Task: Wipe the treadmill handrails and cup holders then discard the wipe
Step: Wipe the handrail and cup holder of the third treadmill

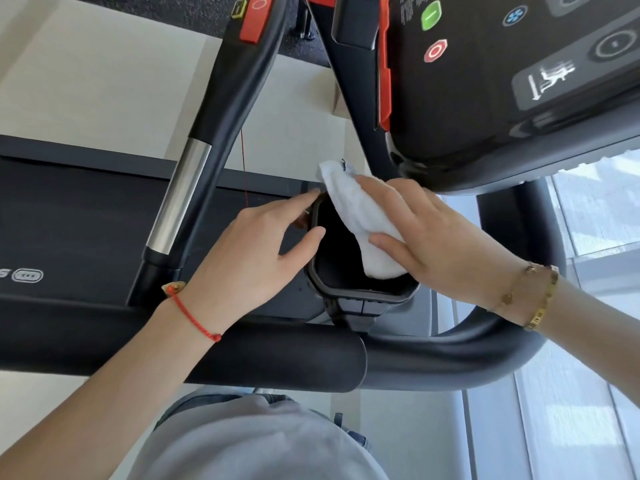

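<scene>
Centrally, a crumpled white wipe (pixel 360 216) is pressed over the right rim of the black octagonal plastic cup holder (pixel 349 292) by the right hand (pixel 436 237), fingers nearly straight; the left hand (pixel 252 251), fingers relaxed, touches its left rim.

Noted soft, nubbly white cloth for the wipe (pixel 360 216), matt black plastic for the cup holder (pixel 346 289). Recorded brushed, shiny metal on the sensor grip (pixel 183 195), smooth matt padding on the handrail (pixel 277 355). Logged glossy dark plastic across the console (pixel 502 81).
</scene>
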### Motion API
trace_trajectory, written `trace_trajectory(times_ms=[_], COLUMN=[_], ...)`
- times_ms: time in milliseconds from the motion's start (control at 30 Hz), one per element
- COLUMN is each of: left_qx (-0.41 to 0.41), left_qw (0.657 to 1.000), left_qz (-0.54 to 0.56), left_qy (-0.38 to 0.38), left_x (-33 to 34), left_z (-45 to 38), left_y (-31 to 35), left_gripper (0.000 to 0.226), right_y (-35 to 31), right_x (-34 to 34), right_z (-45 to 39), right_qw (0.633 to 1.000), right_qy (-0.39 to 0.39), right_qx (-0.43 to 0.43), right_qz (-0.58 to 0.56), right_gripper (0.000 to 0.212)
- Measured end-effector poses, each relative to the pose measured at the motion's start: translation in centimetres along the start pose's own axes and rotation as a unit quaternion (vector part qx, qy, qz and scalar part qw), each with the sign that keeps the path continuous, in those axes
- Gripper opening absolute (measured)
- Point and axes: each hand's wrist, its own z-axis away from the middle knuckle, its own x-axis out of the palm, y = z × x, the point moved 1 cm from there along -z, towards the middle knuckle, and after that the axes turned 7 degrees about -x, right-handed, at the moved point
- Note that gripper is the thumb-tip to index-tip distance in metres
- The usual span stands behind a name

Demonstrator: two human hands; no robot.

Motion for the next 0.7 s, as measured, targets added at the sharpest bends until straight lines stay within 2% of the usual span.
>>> trace_trajectory(times_ms=[67,133,267,400,467,600,700], left_qx=[0.011,0.019,0.017,0.012,0.021,0.025,0.028], left_qw=[1.000,1.000,1.000,1.000,1.000,1.000,1.000], left_qz=[-0.009,-0.021,-0.020,-0.011,-0.008,0.009,0.014], left_qy=[0.001,0.004,-0.010,0.001,0.006,0.006,0.002], left_x=[0.1,0.0,0.0,0.0,0.1,0.1,0.1], left_z=[0.1,0.0,-0.1,0.0,0.0,-0.1,-0.1], left_y=[0.3,0.5,0.3,0.3,0.3,0.1,0.0], left_gripper=[0.057,0.055,0.035,0.043,0.038,0.043,0.048], right_y=[0.0,-0.2,-0.7,0.3,0.7,1.4,1.5], right_x=[0.3,0.4,0.6,0.2,-0.5,-1.4,-2.2], right_z=[-0.2,-1.8,-3.8,-1.2,0.1,0.5,-0.5], right_qw=[1.000,0.999,0.992,0.997,0.995,0.982,0.963], right_qy=[-0.001,0.009,0.025,0.020,0.033,0.005,-0.028], right_qx=[0.017,-0.006,-0.057,-0.068,-0.088,-0.161,-0.218], right_qz=[-0.010,0.053,0.113,0.044,0.031,0.103,0.158], right_gripper=[0.065,0.063,0.057,0.057,0.054,0.065,0.055])
